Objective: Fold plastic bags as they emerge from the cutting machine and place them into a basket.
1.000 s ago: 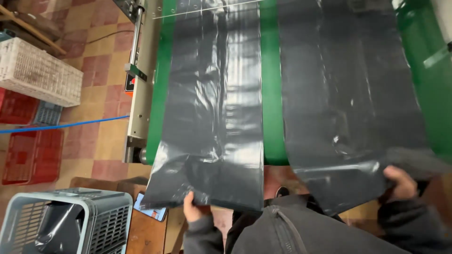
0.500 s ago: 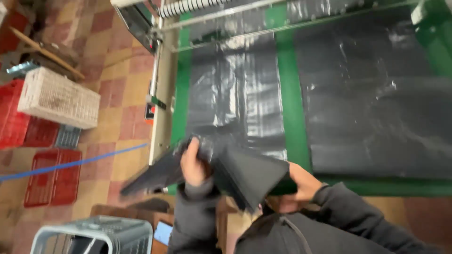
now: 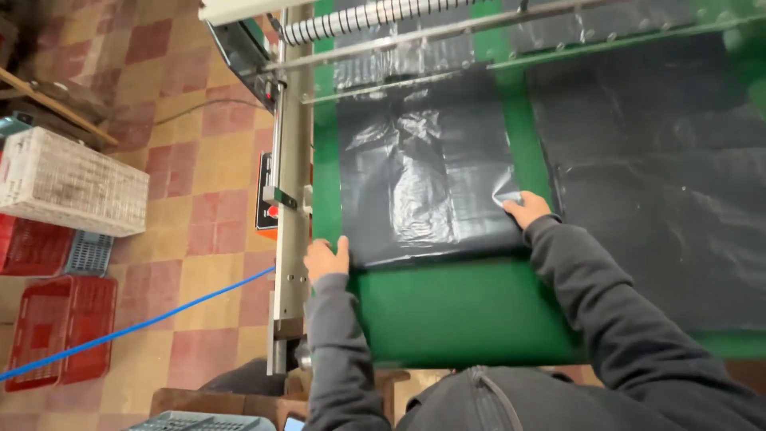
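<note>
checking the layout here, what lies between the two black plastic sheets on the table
In the head view, a bare strip of the green table surface separates the left black sheet from the right black sheet; the right hand rests at that strip's lower end.

I have only one view, from the camera on the head. It looks steeply down and forward over my own arms, close to the green worktop (image 3: 463, 311), with the tiled floor (image 3: 199, 160) at left.

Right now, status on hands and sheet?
Left hand on near-left edge of left black plastic sheet. Right hand pinching its right edge. Nothing in the way.
</note>
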